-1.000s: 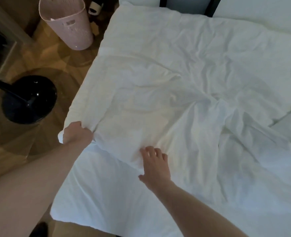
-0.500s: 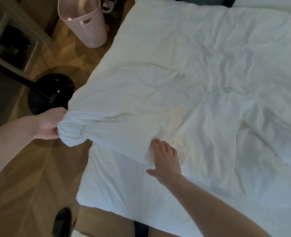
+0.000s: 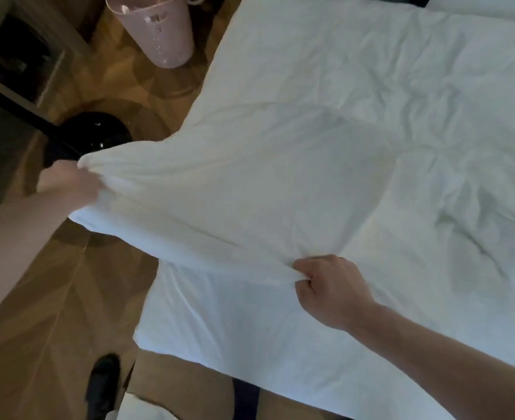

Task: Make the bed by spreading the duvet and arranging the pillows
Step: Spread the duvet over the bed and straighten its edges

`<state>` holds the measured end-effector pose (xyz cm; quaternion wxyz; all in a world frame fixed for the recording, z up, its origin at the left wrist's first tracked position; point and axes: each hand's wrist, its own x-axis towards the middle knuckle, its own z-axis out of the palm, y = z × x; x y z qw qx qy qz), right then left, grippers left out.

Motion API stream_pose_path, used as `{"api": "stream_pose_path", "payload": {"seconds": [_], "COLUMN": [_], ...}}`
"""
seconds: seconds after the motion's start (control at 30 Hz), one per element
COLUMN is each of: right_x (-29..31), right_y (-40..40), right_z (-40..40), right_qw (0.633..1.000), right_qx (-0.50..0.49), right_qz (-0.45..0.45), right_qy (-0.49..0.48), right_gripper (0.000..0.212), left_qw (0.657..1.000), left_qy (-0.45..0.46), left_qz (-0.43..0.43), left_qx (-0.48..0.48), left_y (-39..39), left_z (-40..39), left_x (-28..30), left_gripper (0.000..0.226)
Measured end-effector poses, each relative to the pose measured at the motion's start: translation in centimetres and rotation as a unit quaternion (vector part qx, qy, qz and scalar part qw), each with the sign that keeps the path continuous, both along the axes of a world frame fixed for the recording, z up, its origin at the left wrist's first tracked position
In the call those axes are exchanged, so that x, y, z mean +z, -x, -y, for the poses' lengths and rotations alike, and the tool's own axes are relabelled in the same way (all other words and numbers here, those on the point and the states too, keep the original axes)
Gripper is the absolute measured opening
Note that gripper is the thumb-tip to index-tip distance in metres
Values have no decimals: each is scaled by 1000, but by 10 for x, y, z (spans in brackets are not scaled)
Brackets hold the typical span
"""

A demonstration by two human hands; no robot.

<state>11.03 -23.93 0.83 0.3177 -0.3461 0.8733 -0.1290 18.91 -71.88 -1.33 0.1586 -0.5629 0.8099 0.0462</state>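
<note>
A white, wrinkled duvet (image 3: 326, 140) covers most of the bed. My left hand (image 3: 68, 184) grips its near left corner and holds it out past the bed's left edge, over the floor. My right hand (image 3: 329, 286) pinches the duvet's near edge in curled fingers, about the middle of the frame. Below that edge the white sheet (image 3: 220, 322) of the mattress shows. A white pillow corner (image 3: 492, 4) peeks in at the top right.
A pink laundry basket (image 3: 156, 28) stands on the wooden floor left of the bed. A black round stand base (image 3: 95, 137) with a dark pole sits near my left hand. A dark shoe (image 3: 103, 380) is at the bottom.
My left hand pulled the duvet corner out left past the bed edge. My right hand, flat on the duvet before, now has its fingers curled on the duvet edge.
</note>
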Motion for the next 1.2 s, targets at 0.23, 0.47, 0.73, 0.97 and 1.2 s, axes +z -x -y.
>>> {"api": "stream_pose_path", "payload": {"seconds": [0.23,0.47,0.73,0.97,1.2], "right_x": [-37,-79,-149,-175,-137], "right_y": [42,159,178,172,164], "right_z": [-9,-74,-137,-166,-182], "right_qw": [982,898,904,873,863], "right_qx": [-163,-435,-410,-483,-504], "right_qz": [85,-64,8,-7,-22], "right_qy": [46,-29,-119,-73,4], "right_gripper": [38,99,126,82,45], "left_qw": [980,946,944,942,949], "left_qy": [-26,-176,-203,-100,-84], "left_qz": [24,-65,36,21,-16], "left_qx": [-197,-264,-257,-320,-305], "left_y": [51,139,198,200,189], "left_z": [-72,-165,-237,-245,-241], "left_x": [-1,-39,-105,-151,-108], "left_gripper": [73,95,126,26,29]}}
